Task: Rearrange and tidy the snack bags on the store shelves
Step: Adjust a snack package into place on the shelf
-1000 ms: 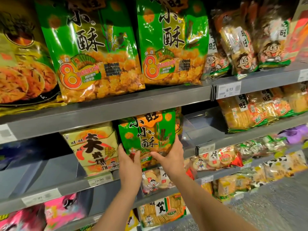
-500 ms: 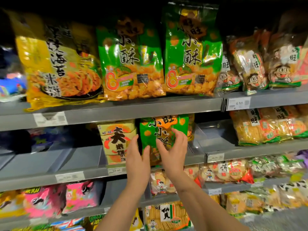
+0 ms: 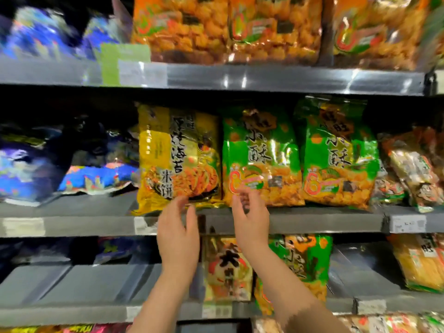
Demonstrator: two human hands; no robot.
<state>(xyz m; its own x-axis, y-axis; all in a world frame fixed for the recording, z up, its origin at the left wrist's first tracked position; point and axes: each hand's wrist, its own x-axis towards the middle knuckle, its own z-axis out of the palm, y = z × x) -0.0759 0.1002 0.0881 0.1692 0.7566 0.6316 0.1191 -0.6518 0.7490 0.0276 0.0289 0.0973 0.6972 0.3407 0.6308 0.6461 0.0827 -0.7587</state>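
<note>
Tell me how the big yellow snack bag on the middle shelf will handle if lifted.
The yellow snack bag looks puffy, so probably light for its size. Its glossy film may be slippery. Standing upright at the shelf edge, it could tip forward if nudged.

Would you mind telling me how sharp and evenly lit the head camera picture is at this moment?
Head view: motion blur smears the blue snack bags at left; the yellow seaweed rice-cracker bag in the centre stays legible; glare streaks the shiny green foil bag and the grey metal shelf edge; shelf recesses fall into deep shadow; both the left hand and right hand are slightly soft.
</note>
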